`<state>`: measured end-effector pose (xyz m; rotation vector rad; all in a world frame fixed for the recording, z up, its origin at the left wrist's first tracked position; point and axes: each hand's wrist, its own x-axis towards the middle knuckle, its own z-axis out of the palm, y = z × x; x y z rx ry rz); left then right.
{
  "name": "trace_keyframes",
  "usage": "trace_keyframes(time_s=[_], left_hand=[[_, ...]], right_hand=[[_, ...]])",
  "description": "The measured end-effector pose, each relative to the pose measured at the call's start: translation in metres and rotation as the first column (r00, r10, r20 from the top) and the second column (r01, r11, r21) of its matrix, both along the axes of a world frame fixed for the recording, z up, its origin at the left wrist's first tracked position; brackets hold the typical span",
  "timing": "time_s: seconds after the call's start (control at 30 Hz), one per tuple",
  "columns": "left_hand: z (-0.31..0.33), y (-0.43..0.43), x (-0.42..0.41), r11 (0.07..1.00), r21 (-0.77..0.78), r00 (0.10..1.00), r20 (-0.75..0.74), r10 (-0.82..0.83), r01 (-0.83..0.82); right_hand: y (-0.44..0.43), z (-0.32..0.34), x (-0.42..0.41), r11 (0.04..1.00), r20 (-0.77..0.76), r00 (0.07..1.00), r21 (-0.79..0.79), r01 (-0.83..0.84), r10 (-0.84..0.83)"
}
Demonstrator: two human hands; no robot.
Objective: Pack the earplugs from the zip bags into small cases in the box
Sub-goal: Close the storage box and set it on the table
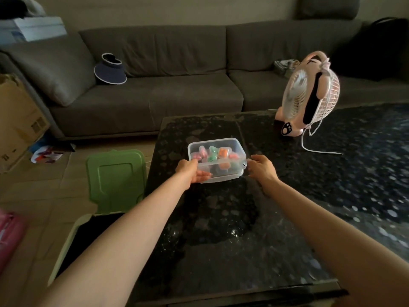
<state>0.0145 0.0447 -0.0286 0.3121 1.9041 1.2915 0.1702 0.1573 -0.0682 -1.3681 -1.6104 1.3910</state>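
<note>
Left of the fan (309, 94), the box (223, 177) holds filled small cases (222, 152), so I judge packing nearly done; the left hand (191, 171) curls its fingers under it, the right hand (262, 169) meets its end (grip unclear).

Both bare forearms stretch forward. The left hand (192, 171) grips the box (223, 175) at its left end, thumb above, fingers beneath. The right hand (261, 168) holds its right end with bent fingers.
</note>
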Motion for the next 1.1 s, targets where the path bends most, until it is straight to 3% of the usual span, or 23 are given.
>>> trace_keyframes(time_s=[0.1,0.3,0.47,0.53,0.7,0.8,0.93,1.1], left_hand=[[0.010,0.002,-0.001,0.999,0.053,0.998,0.063,0.007,-0.010],[0.033,-0.019,-0.023,0.997,0.077,1.000,-0.023,-0.006,0.008],[0.032,-0.056,-0.042,0.996,0.065,0.997,-0.049,-0.060,0.063],[0.028,-0.067,-0.044,0.995,0.056,0.996,-0.046,-0.081,0.084],[0.014,-0.080,-0.044,0.990,0.032,0.991,-0.016,-0.136,0.137],[0.009,-0.084,-0.042,0.986,0.039,0.987,0.018,-0.161,0.160],[0.008,-0.086,-0.035,0.983,0.039,0.984,0.014,-0.180,0.179],[0.003,-0.083,-0.018,0.983,-0.003,0.982,-0.027,-0.185,0.185]], right_hand=[[0.015,-0.008,-0.006,0.997,0.048,0.999,-0.080,-0.020,0.024],[0.031,-0.017,-0.021,0.995,0.104,0.994,-0.098,0.026,-0.016],[0.033,-0.016,-0.027,0.999,0.354,0.935,0.014,-0.030,0.023],[0.032,-0.014,-0.027,0.999,0.386,0.922,0.012,-0.047,0.039],[0.027,-0.005,-0.025,0.987,0.128,0.991,-0.150,0.064,-0.045],[0.022,0.001,-0.019,0.985,0.015,0.999,-0.168,0.047,-0.045],[0.020,0.014,-0.006,0.997,-0.150,0.988,-0.077,0.025,-0.036],[0.015,0.029,0.008,0.976,-0.138,0.989,0.204,0.077,-0.049]])
